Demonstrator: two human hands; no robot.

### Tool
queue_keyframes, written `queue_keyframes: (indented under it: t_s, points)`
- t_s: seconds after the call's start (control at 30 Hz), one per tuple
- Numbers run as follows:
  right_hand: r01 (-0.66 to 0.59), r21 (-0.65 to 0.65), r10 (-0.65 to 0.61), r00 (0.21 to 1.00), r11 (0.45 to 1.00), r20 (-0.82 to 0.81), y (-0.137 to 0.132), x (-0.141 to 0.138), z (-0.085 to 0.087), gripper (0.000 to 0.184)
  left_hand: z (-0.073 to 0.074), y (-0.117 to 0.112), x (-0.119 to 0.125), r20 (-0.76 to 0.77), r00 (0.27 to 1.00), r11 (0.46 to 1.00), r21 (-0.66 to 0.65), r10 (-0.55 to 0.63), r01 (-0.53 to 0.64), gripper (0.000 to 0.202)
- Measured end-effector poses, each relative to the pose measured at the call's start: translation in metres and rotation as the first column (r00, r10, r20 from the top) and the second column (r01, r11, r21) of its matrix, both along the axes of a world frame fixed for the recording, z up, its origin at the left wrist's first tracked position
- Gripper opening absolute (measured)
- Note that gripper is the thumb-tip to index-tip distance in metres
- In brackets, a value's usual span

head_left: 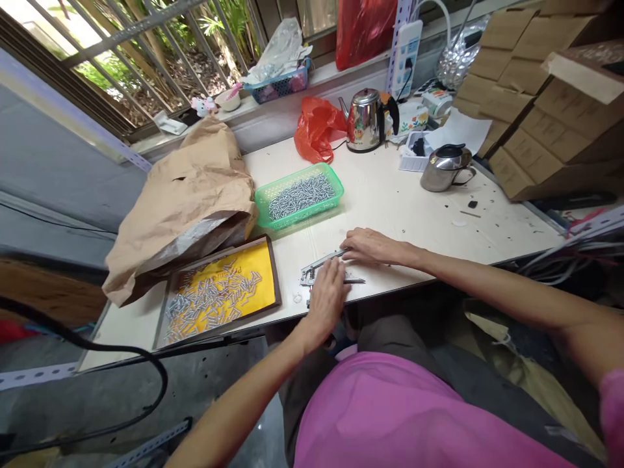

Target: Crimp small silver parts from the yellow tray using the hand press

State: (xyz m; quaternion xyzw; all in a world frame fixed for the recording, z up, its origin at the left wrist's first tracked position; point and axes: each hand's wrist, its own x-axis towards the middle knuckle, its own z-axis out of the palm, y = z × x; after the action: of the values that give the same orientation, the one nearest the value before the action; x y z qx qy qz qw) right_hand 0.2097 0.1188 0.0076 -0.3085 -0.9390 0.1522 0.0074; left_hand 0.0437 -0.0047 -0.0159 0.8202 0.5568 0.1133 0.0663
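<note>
Counter (pixel 385 195) here holds a shiny metal piece (pixel 319 262) near its front edge. I see the left hand (pixel 327 296) lying over it and the right hand (pixel 368 246) touching its end. I cannot tell if either grip pinches. A green basket (pixel 305 218) of small metal bits (pixel 302 195) sits just behind.

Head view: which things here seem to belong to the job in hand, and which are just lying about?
Likely the job:
metal parts at the left hand and right hand
small metal pieces in the green basket and tray

Probably just lying about:
kettle
small metal pot
red plastic bag beside the kettle
</note>
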Motion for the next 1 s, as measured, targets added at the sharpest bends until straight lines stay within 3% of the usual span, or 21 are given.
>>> queue_keyframes:
  t_s: [0.13, 0.27, 0.3, 0.37, 0.47, 0.57, 0.63, 0.7, 0.77, 0.83, 0.9, 0.93, 1.0]
  points:
    - [0.068, 0.075, -0.068, 0.998, 0.995, -0.008, 0.019, -0.009, -0.006, 0.019, -0.014, -0.024, 0.016, 0.085, 0.995, 0.999, 0.004, -0.053, 0.053, 0.042]
    - [0.126, 0.177, -0.131, 0.991, 0.976, 0.016, 0.024, -0.029, 0.001, 0.015, -0.013, -0.028, 0.020, 0.137, 0.989, 0.999, 0.011, -0.047, 0.046, 0.043]
    - [0.083, 0.200, -0.088, 0.996, 0.976, 0.016, 0.018, -0.036, 0.004, 0.015, -0.013, -0.028, 0.020, 0.146, 0.988, 0.999, 0.015, -0.050, 0.048, 0.044]
    - [-0.109, 0.215, 0.111, 0.994, 0.970, 0.005, 0.000, -0.053, 0.012, 0.015, -0.014, -0.027, 0.019, 0.167, 0.984, 0.998, 0.019, -0.059, 0.057, 0.046]
    - [-0.445, 0.187, 0.447, 0.894, 0.876, 0.035, -0.031, -0.080, 0.017, 0.008, -0.019, -0.027, 0.018, 0.199, 0.979, 0.999, -0.014, -0.044, 0.048, 0.047]
    - [-0.591, 0.204, 0.585, 0.806, 0.781, 0.093, -0.048, -0.099, 0.012, 0.009, -0.023, -0.032, 0.018, 0.207, 0.978, 0.999, -0.033, -0.015, 0.022, 0.047]
    - [-0.620, 0.220, 0.620, 0.781, 0.753, 0.079, -0.051, -0.107, 0.004, 0.011, -0.020, -0.041, 0.017, 0.215, 0.975, 0.999, -0.002, -0.049, 0.051, 0.050]
    - [-0.608, 0.211, 0.620, 0.785, 0.765, 0.016, -0.051, -0.112, -0.003, 0.014, -0.013, -0.055, 0.015, 0.229, 0.963, 0.990, 0.046, -0.142, 0.135, 0.044]
    - [-0.552, 0.182, 0.573, 0.814, 0.814, -0.095, -0.050, -0.115, -0.007, 0.014, -0.004, -0.069, 0.006, 0.242, 0.944, 0.972, 0.122, -0.226, 0.201, 0.031]
    - [-0.436, 0.160, 0.463, 0.855, 0.886, -0.234, -0.045, -0.118, -0.003, 0.011, 0.007, -0.078, -0.012, 0.243, 0.948, 0.966, 0.209, -0.205, 0.156, 0.018]
    - [-0.274, 0.176, 0.322, 0.867, 0.945, -0.381, -0.032, -0.119, 0.010, 0.010, 0.018, -0.076, -0.042, 0.227, 0.973, 0.965, 0.259, -0.029, -0.032, 0.016]
    - [-0.183, 0.194, 0.252, 0.860, 0.964, -0.445, -0.022, -0.119, 0.020, 0.012, 0.024, -0.071, -0.061, 0.208, 0.971, 0.952, 0.256, 0.115, -0.167, 0.019]
    - [-0.013, 0.235, 0.141, 0.834, 0.972, -0.534, 0.006, -0.118, 0.040, 0.015, 0.034, -0.052, -0.100, 0.135, 0.898, 0.870, 0.222, 0.419, -0.440, 0.024]
